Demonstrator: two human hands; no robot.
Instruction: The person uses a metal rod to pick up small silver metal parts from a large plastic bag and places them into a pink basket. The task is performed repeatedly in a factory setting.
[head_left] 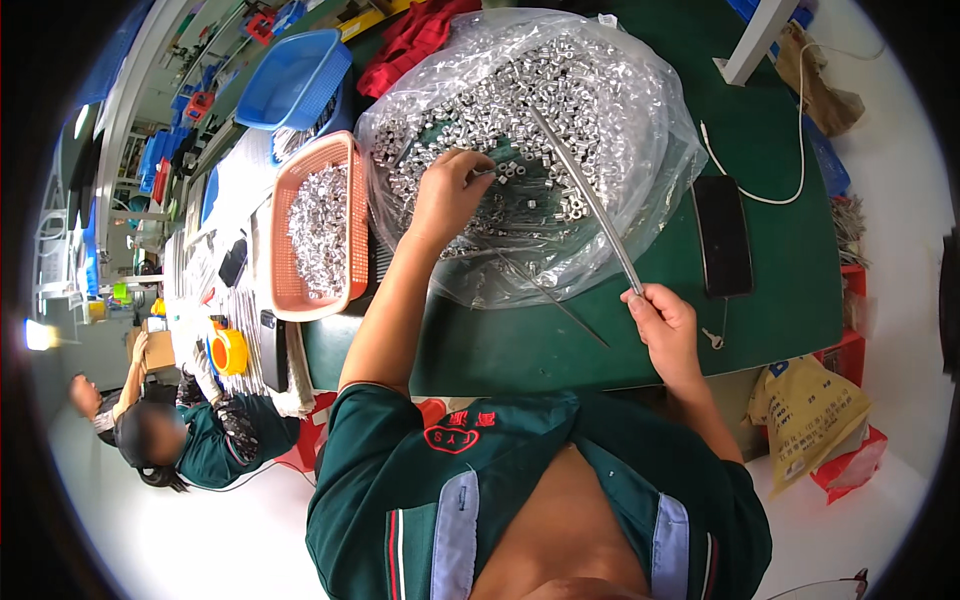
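Observation:
My right hand (663,325) is closed round the near end of a long silver metal rod (590,195). The rod slants up and to the left over a clear plastic bag (655,150), which lies spread open on the green table. Many small silver metal rings (560,80) cover the bag, with a thinner patch near its middle. Over the left part of this patch is my left hand (450,190), thumb and fingers pinched together; whatever is between the fingertips is too small to make out. A thin dark rod (550,295) lies across the bag's near edge.
Left of the bag stands a pink basket (358,230) of small shiny metal parts, with a blue basket (285,85) behind. A phone (722,235), white cable (770,200) and key (713,340) lie at right. Another person (240,435) works at far left.

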